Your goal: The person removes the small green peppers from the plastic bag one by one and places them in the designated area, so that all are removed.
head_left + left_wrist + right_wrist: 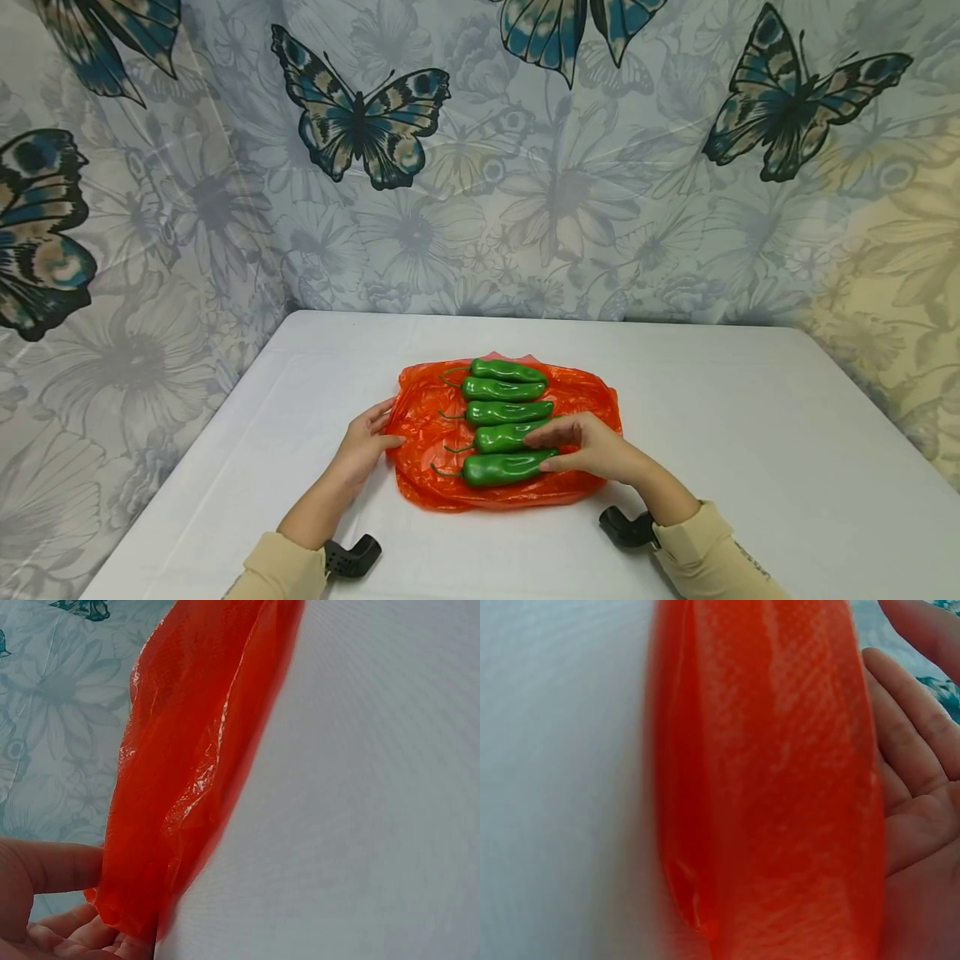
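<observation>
Butterfly-print backdrop [615, 258] behind your white bench [750, 433]. Five green peppers [510, 412] lie on the red bag [585, 390], stems toward nine o'clock. Your left grip [363, 442] pinches the bag's nine-o'clock edge, apparently steadying it; your right grip [591, 447], at four o'clock, sits loosely parted over the nearest tips.

Shiny green peppers [498, 471] on a crinkled red plastic bag [581, 392]

The peppers' skins look smooth; the thin bag glints along its wrinkles. My sleeves [283, 571] look like matt cloth, my wrist devices [356, 558] black plastic. The table covering [735, 425] looks matt, the butterfly-print backdrop [420, 242] like fabric.
</observation>
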`<state>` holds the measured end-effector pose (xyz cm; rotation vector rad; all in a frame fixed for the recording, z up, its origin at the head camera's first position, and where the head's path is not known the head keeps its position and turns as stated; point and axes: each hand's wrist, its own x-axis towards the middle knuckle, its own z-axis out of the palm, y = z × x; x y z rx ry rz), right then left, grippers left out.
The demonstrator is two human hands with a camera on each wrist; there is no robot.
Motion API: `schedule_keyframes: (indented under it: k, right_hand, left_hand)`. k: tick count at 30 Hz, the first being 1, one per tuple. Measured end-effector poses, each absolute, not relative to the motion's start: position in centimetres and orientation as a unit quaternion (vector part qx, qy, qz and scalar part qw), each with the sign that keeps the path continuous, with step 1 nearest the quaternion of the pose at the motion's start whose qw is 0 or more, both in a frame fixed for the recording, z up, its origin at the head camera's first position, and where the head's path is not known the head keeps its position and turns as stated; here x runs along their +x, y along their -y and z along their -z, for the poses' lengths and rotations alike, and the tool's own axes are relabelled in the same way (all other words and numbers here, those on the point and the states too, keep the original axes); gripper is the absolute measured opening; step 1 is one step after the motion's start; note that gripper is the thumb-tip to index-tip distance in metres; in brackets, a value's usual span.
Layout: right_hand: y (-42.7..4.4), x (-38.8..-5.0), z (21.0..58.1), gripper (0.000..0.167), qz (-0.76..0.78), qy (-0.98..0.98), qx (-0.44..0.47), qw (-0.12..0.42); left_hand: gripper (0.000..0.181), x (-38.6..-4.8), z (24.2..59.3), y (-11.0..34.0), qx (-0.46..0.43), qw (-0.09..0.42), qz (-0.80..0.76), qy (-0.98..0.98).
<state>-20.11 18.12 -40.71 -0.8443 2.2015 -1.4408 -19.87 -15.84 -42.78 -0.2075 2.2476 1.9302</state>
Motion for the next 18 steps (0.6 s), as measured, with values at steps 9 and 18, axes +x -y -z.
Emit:
schedule_keyframes:
  k: [9, 18]
  right_hand:
    - [-18.23, -20.30, 41.23, 0.037, 0.502, -0.786, -0.303, 0.195]
    - [-18.15, -20.23, 41.50, 0.035, 0.471, -0.805, -0.303, 0.198]
  left_hand:
    - [0.066, -19.93, 42.71, 15.83, -0.064, 0.087, -0.644, -0.758]
    - [0.065, -19.87, 42.66, 15.80, -0.065, 0.085, -0.645, -0.757]
